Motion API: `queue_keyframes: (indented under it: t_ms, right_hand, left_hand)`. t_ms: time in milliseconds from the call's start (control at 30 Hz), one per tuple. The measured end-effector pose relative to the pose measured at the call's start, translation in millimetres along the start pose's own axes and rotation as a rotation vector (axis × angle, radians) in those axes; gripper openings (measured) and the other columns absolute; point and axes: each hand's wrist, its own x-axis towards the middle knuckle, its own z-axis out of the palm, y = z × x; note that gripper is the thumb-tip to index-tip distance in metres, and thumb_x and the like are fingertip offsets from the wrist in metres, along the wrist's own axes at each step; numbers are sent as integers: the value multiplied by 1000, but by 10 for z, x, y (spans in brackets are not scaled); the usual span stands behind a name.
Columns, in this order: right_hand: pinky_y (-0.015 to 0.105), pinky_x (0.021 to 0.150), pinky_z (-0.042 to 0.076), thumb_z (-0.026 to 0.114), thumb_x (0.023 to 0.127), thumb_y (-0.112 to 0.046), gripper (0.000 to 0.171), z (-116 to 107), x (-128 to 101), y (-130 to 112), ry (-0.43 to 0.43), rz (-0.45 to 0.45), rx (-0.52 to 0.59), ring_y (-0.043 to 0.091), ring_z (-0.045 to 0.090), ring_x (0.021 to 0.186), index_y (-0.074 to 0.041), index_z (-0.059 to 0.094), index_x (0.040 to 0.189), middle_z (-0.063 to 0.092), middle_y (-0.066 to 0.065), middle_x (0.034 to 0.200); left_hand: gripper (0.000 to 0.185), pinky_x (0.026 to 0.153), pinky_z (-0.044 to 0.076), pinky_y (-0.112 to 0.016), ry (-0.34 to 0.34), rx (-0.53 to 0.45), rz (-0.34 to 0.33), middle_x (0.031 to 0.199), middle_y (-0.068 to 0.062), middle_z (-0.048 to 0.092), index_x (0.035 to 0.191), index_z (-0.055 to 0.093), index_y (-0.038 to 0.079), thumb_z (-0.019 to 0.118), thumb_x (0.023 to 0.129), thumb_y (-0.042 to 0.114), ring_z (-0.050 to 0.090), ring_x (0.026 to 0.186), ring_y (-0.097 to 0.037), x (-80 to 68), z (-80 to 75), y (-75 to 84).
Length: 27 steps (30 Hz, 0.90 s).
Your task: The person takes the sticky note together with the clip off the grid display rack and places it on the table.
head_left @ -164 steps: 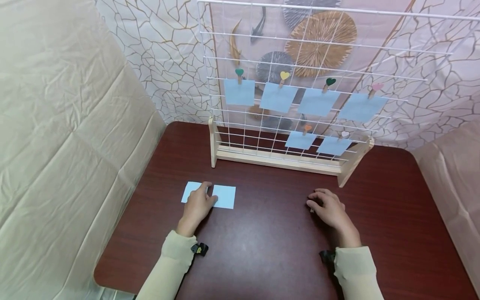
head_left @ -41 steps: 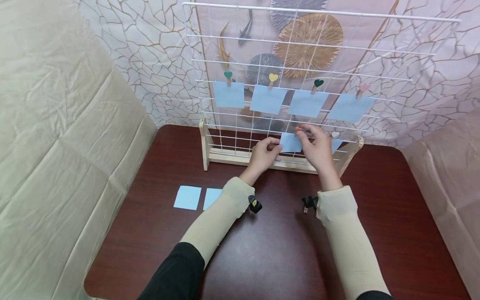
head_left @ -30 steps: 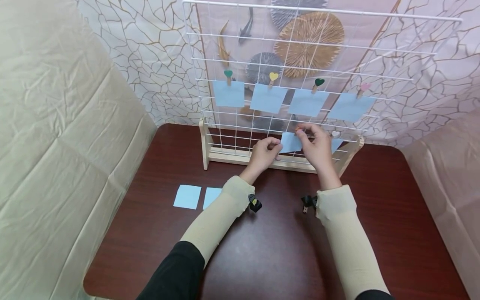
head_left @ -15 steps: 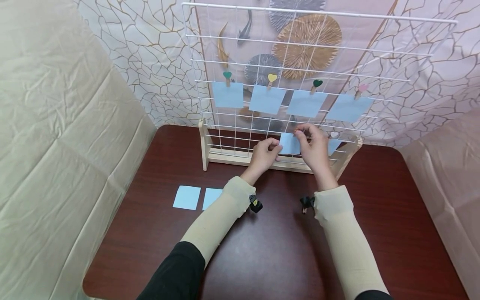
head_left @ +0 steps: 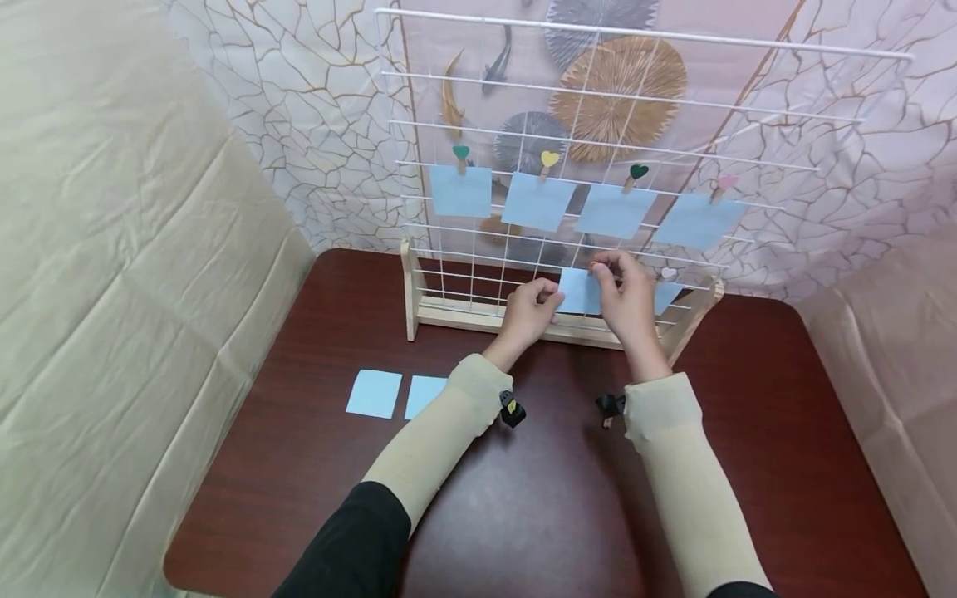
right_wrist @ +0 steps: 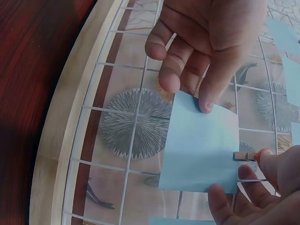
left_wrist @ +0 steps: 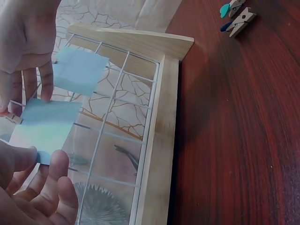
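Both hands work at the lower part of the white wire grid panel [head_left: 568, 124], which stands upright in a wooden base [head_left: 523, 320] at the far side of the dark red table [head_left: 538, 498]. The left hand [head_left: 529, 309] has its fingers curled and pinches the left edge of a light blue paper square [head_left: 577, 292] between thumb and fingertips, holding it flat against the grid's lower rows. The right hand [head_left: 626, 297] is curled too; its thumb and forefinger pinch a small wooden clothespin [right_wrist: 245, 156] at the paper's top edge, the other fingers lying bent against the grid. Just beside that paper, toward the grid's right end, another blue square [head_left: 667, 292] hangs under a pale heart clip [head_left: 669, 272]. Higher on the grid a row of four blue squares [head_left: 576, 208] hangs from heart-topped pegs, coloured teal [head_left: 461, 153], yellow [head_left: 550, 158], dark green [head_left: 638, 172] and pink [head_left: 725, 181]. In front of the grid's left end two more blue squares [head_left: 374, 394] lie flat on the table side by side, the nearer one partly covered by the left sleeve [head_left: 441, 440]. The left wrist view shows two loose clothespins [left_wrist: 236, 16] lying on the table, well apart from the grid's wooden base
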Motion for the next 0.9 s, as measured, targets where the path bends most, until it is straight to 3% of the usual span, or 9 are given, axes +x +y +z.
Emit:
queue_keyframes:
  t_ms: [300, 533, 900]
  right_hand:
    - [22, 82, 44, 58, 109, -9, 22, -24, -7, -9, 13, 17, 33, 35, 68, 102, 8, 68, 119, 72, 24, 110]
    - [24, 83, 42, 55, 110, -10, 23, -34, -10, -15, -21, 20, 41, 33, 65, 104, 8, 64, 122, 70, 24, 114]
    - [32, 90, 42, 52, 112, -12, 25, -31, -48, 5, -33, 49, 45, 36, 63, 113, 7, 61, 123, 68, 25, 120]
  left_hand:
    - [18, 66, 57, -24, -8, 19, 10, 99, -13, 76, 115, 73, -1, 67, 105, 13, 78, 84, -36, -33, -46, -18]
    - [19, 68, 58, -25, 22, 10, 0, 97, -14, 76, 117, 73, -2, 67, 105, 13, 78, 81, -35, -93, -87, -21]
    - [19, 65, 58, -24, 26, 1, -17, 102, -14, 75, 115, 73, -1, 66, 105, 14, 78, 80, -33, -217, -85, -37]
